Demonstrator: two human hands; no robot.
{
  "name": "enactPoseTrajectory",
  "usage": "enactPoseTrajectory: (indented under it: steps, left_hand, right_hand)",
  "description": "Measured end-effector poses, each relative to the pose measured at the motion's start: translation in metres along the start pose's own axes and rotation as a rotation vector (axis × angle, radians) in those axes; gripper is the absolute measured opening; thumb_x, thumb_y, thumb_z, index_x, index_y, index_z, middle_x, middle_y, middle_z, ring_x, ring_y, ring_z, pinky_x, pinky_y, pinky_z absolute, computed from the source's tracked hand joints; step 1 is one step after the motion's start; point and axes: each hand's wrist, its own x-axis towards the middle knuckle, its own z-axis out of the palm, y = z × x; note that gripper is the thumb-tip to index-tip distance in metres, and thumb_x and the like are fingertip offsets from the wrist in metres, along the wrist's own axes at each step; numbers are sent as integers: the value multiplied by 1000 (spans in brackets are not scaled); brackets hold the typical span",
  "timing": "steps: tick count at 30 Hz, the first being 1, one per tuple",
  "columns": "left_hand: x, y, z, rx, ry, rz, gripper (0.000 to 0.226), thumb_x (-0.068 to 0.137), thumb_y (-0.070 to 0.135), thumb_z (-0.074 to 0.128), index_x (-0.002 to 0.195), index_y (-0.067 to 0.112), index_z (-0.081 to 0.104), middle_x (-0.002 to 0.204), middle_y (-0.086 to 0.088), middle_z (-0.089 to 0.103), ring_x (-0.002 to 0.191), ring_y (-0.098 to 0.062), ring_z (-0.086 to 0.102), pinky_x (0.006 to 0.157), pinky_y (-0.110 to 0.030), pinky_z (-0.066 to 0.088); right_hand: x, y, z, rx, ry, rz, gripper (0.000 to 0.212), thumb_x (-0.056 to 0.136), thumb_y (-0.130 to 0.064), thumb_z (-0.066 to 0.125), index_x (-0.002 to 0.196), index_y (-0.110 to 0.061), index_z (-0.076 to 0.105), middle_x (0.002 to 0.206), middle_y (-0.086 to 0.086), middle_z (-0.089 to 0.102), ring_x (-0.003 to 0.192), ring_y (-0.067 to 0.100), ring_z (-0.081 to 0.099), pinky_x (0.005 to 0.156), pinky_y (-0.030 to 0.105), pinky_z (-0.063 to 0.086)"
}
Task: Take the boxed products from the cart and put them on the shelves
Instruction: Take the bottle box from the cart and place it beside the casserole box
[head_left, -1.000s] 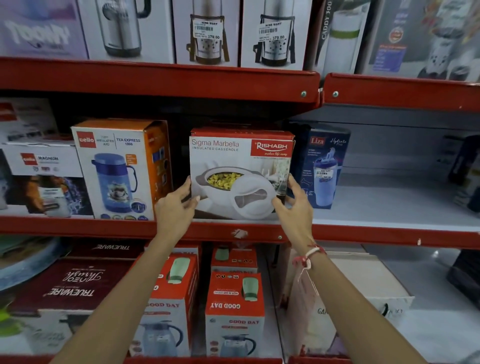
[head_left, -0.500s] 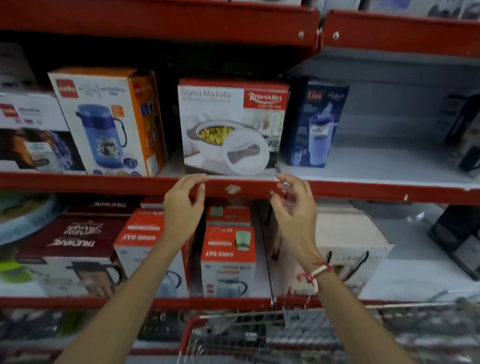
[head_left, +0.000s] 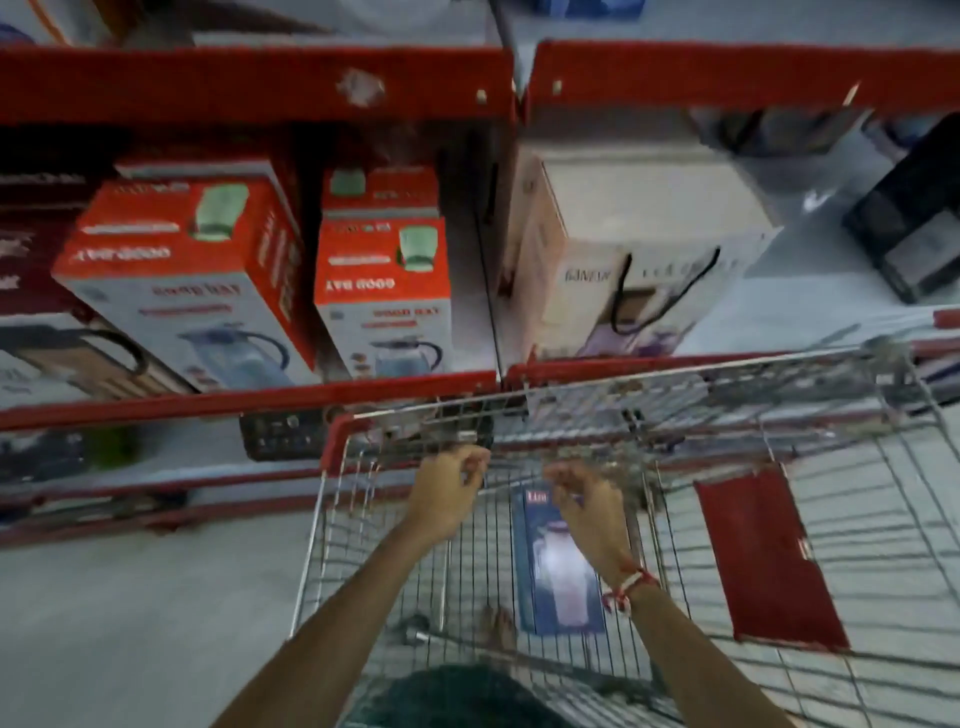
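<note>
Hands are hovering over the wire cart (head_left: 332, 525) in the lower middle of the frame, both empty: the left hand (head_left: 451, 493) is loosely curled with fingers bent inward, gripping nothing, and the right hand (head_left: 587, 499) is half open, fingers drooping toward the basket. Directly beneath the right hand, a tall blue box (head_left: 558, 582) with a jug printed on it is lying flat on the cart floor, face up, running from mid-frame down toward the bottom. Off to the lower right a flat red box (head_left: 769, 561) is lying in the basket too, well apart from the blue one. Across the upper half, the red shelves (head_left: 249, 83) are showing orange-and-white jug boxes (head_left: 384, 291) at left of centre and a pale box with a cord handle (head_left: 639, 260) at right of centre. That blue box is looking like light, stiff cardboard, though the jug inside is likely fragile, so the sensible hold is one palm on each long side, lifting it level rather than pinching a flap or corner; glossy print may be a touch slippery.
</note>
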Motion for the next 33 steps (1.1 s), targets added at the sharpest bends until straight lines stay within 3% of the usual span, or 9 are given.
enactPoseTrajectory:
  steps: [5, 12, 15, 18, 20, 23, 27, 30, 33]
  left_hand:
    - [-20, -42, 83, -45, -283, -267, 17, 87, 11, 58, 100, 7, 69, 105, -9, 72, 89, -19, 67, 81, -30, 55]
    - [-24, -86, 169, -119, -392, -517, 31, 84, 6, 61, 114, 10, 60, 114, -10, 67, 85, -17, 66, 73, -26, 59]
    - [-19, -83, 172, -148, -410, -573, 48, 85, 1, 55, 130, 19, 48, 130, -11, 56, 78, -19, 70, 63, -28, 61]
    - [-11, -88, 167, -166, -412, -617, 59, 84, -8, 51, 132, 25, 44, 137, -9, 50, 75, -14, 67, 55, -24, 58]
    - [-2, -92, 162, -203, -468, -610, 60, 82, -10, 53, 130, 24, 47, 135, -12, 53, 84, -19, 67, 66, -33, 61]
    - [-7, -70, 141, -319, -460, -626, 43, 81, -7, 59, 118, 14, 60, 119, -15, 65, 96, -29, 66, 86, -46, 57]
    - [-30, -41, 106, -427, -365, -617, 44, 84, -3, 58, 124, 13, 57, 116, -5, 64, 85, -17, 63, 63, -21, 58]
    - [-48, -38, 83, -427, -299, -547, 58, 79, 6, 68, 131, 25, 49, 139, 1, 49, 106, -16, 60, 81, -32, 58]
    - [-62, -26, 52, -528, -248, -523, 57, 79, 3, 69, 129, 23, 51, 131, -1, 55, 89, -4, 63, 71, -29, 61]
  right_hand:
    - [-4, 77, 5, -113, -101, 358, 28, 85, -6, 56, 110, -15, 66, 87, 9, 70, 60, 22, 62, 46, 15, 45]
    - [25, 156, 17, 18, -230, 700, 63, 85, -8, 62, 141, -5, 33, 123, 18, 59, 97, 28, 58, 70, 30, 53]
    - [34, 155, 22, 116, -230, 718, 54, 84, -10, 65, 134, -6, 45, 110, 12, 62, 101, 32, 60, 90, 44, 54]
    - [38, 147, 30, 167, -242, 727, 44, 81, -16, 69, 121, -6, 56, 108, 14, 67, 93, 31, 64, 78, 42, 58]
    - [41, 134, 31, 196, -276, 712, 35, 81, -15, 69, 112, -5, 60, 104, 15, 69, 86, 29, 65, 63, 32, 56]
    - [28, 112, 24, 223, -275, 659, 37, 80, -14, 70, 114, -3, 59, 108, 16, 69, 98, 35, 65, 76, 40, 57]
    - [3, 76, 6, 239, -276, 584, 43, 79, -14, 71, 119, -7, 56, 110, 12, 69, 97, 28, 65, 71, 38, 56]
    - [-18, 59, -9, 324, -340, 554, 37, 85, -11, 63, 120, -13, 53, 113, 8, 66, 98, 23, 63, 70, 39, 54]
    - [-39, 42, -26, 402, -380, 518, 35, 88, -14, 62, 120, -21, 52, 121, 3, 62, 110, 23, 60, 79, 42, 56]
